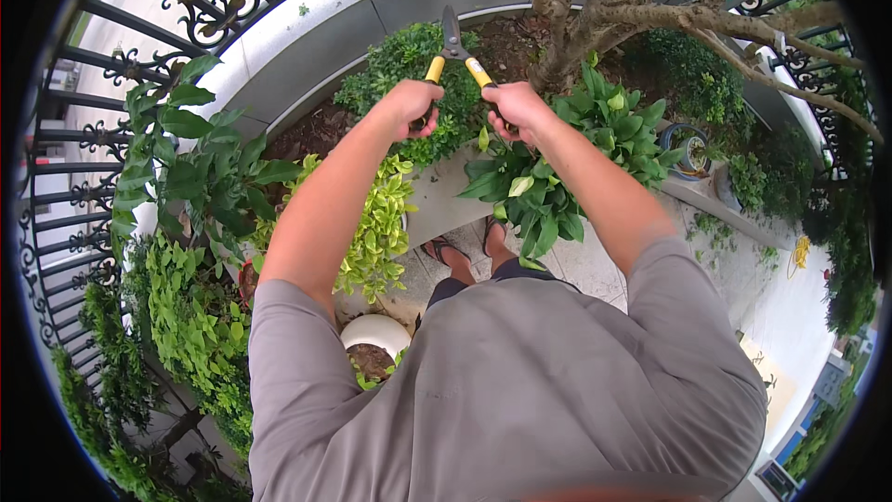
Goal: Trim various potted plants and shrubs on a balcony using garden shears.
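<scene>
My left hand and my right hand are each closed around one handle of a pair of hedge shears. The handles have yellow shafts and dark grips, and they are spread in a V. The metal blades point away from me and look nearly together. Under and around the shears stands a dense small-leaved green shrub in the planting bed. A broad-leaved plant with pale green-white blooms grows just below my right hand. Yellow-green variegated foliage lies below my left forearm.
A tree with thick branches rises at upper right. A curved grey wall and a black iron fence bound the bed. A white pot stands low left, a blue-rimmed pot at right. My sandalled feet are on paving.
</scene>
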A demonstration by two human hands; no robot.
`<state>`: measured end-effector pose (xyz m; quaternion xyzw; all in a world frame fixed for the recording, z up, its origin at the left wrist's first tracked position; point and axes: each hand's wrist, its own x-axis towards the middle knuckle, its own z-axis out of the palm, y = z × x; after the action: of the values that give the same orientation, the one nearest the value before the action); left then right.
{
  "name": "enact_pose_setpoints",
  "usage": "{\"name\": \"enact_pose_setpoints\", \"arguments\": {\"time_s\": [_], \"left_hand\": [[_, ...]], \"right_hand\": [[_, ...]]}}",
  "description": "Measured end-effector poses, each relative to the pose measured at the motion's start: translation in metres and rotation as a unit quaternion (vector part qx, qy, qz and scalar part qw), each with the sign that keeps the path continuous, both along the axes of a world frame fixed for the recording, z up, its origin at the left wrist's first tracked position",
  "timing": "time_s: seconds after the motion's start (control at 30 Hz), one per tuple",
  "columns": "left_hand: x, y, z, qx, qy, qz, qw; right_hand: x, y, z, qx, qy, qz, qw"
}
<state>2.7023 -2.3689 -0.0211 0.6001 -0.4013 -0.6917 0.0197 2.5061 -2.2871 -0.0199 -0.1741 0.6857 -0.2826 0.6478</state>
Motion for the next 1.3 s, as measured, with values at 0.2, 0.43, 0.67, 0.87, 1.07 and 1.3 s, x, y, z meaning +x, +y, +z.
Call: {"name": "enact_pose_setpoints", "arguments": {"time_s": [0.2,0.43,0.67,0.87,1.07,1.3], "left_hand": [[0.071,0.076,0.036,-0.019,0.128,-0.123,0.984],[0.073,0.082,0.070,0.034,0.134,-0.102,0.985],[0.005,-0.048,0.140,-0.148,-0.118,-0.331,0.924],[-0.036,-0.029,0.057,-0.147,-0.130,-0.290,0.937],[0.017,0.133,0.030,-0.190,0.008,-0.155,0.969],[0.106,0.230,-0.012,-0.174,0.110,-0.073,0.976]], "right_hand": [[-0.084,0.159,0.049,-0.081,0.044,0.045,0.995],[-0.100,0.195,0.050,-0.029,-0.017,0.022,0.999],[-0.079,0.131,-0.014,-0.061,-0.198,-0.085,0.975],[0.002,0.072,-0.023,-0.042,-0.186,-0.205,0.960],[-0.064,0.183,-0.007,-0.134,0.025,-0.033,0.990],[-0.080,0.184,0.099,-0.094,0.174,0.169,0.966]]}}
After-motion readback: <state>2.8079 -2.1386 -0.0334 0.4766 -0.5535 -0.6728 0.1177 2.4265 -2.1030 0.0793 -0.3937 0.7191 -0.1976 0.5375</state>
